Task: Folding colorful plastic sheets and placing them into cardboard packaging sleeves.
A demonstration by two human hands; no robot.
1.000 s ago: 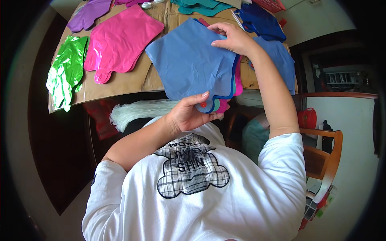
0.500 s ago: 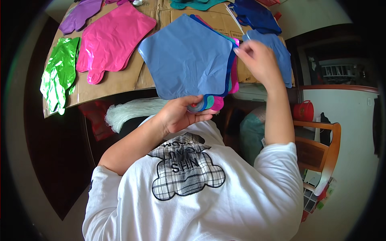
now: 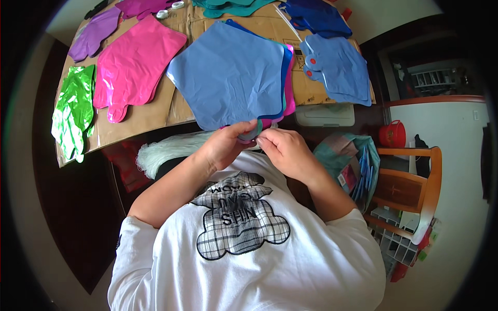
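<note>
A fanned stack of flat, star-shaped foil balloons lies over the near part of the table, a dusty-blue balloon [image 3: 228, 72] on top. Dark blue, teal and pink edges show from beneath it on the right. My left hand [image 3: 226, 146] grips the stack by its rounded necks, thumb above and fingers below, just off the table's front edge. Close against those necks, my right hand [image 3: 289, 152] has its thumb and fingertips pinched together. Whatever lies between those fingertips is hidden or too small to name.
Cardboard [image 3: 161, 111] covers the table. On it lie a pink balloon [image 3: 137, 57], crumpled green foil [image 3: 77, 106], a dusty-blue pile [image 3: 340, 72], dark blue foil [image 3: 319, 18] and a thin white stick [image 3: 287, 22]. White strands [image 3: 174, 150] hang below; a filled bag [image 3: 337, 155] and wooden chair [image 3: 399, 194] stand right.
My right hand has come down and left from the stack's right corner to the necks beside my left hand. The view has shifted slightly, uncovering the dusty-blue pile and the bag.
</note>
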